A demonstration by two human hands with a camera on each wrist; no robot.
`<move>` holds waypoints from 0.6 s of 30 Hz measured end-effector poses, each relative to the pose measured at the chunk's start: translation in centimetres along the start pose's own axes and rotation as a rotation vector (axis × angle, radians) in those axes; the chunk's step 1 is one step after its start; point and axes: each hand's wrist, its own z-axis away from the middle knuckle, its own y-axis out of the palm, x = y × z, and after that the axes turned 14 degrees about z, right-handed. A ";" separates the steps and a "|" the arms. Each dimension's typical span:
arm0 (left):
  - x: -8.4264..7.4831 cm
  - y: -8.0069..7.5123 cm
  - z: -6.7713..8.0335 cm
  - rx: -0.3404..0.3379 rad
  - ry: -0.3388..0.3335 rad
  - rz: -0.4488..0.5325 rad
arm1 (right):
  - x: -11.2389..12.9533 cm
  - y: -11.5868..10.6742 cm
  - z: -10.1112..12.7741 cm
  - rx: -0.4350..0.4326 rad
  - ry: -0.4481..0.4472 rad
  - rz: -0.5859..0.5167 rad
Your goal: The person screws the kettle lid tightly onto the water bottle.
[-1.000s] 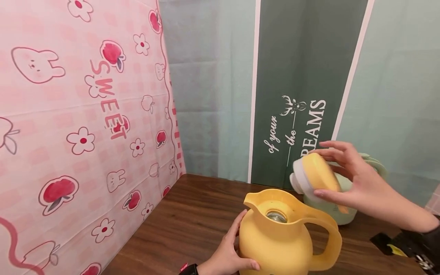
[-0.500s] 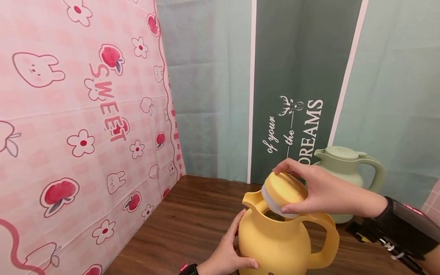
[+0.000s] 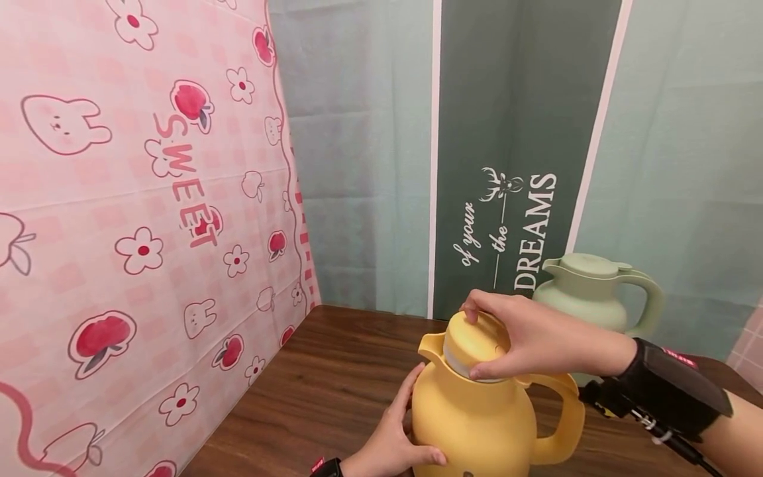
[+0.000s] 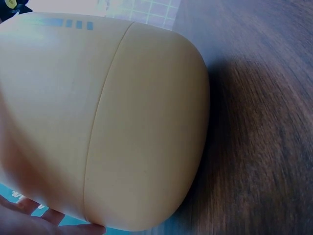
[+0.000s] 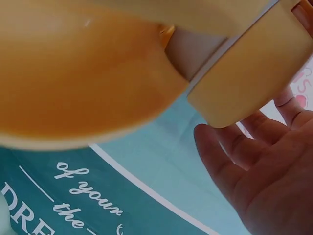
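Observation:
A yellow vacuum jug (image 3: 477, 424) stands on the wooden table, its spout to the left and its handle to the right. My left hand (image 3: 393, 434) holds the jug's left side, thumb in front; the left wrist view has some fingers (image 4: 54, 218) against the body (image 4: 142, 127). With my right hand (image 3: 524, 334) I grip the yellow lid (image 3: 471, 334), which sits tilted in the jug's mouth with its pale rim partly showing. In the right wrist view, fingers (image 5: 225, 161) lie along the lid's edge (image 5: 254, 68). The mouth's inside is hidden.
A pale green jug (image 3: 581, 291) with its lid on stands behind and to the right, partly hidden by my right hand. A pink printed cloth (image 3: 149, 285) hangs at the left, and a green curtain (image 3: 357, 199) at the back. The brown wooden table (image 3: 316, 371) runs between.
My right hand has brought the lid leftward and down from beside the green jug into the yellow jug's mouth. My left hand has kept its place on the jug.

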 end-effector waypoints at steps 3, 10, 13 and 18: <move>0.1 0.0 0.0 -0.001 -0.001 0.008 | 0.2 0.1 -0.2 0.018 0.019 0.011; 0.0 -0.1 0.0 -0.005 0.015 -0.019 | 0.6 0.2 -0.5 0.076 0.047 0.029; 0.0 -0.1 -0.1 -0.004 0.016 -0.020 | 0.7 0.4 -0.6 0.079 0.045 0.030; -0.1 0.0 -0.1 -0.010 0.005 -0.014 | 0.7 0.5 -0.4 0.078 0.041 0.009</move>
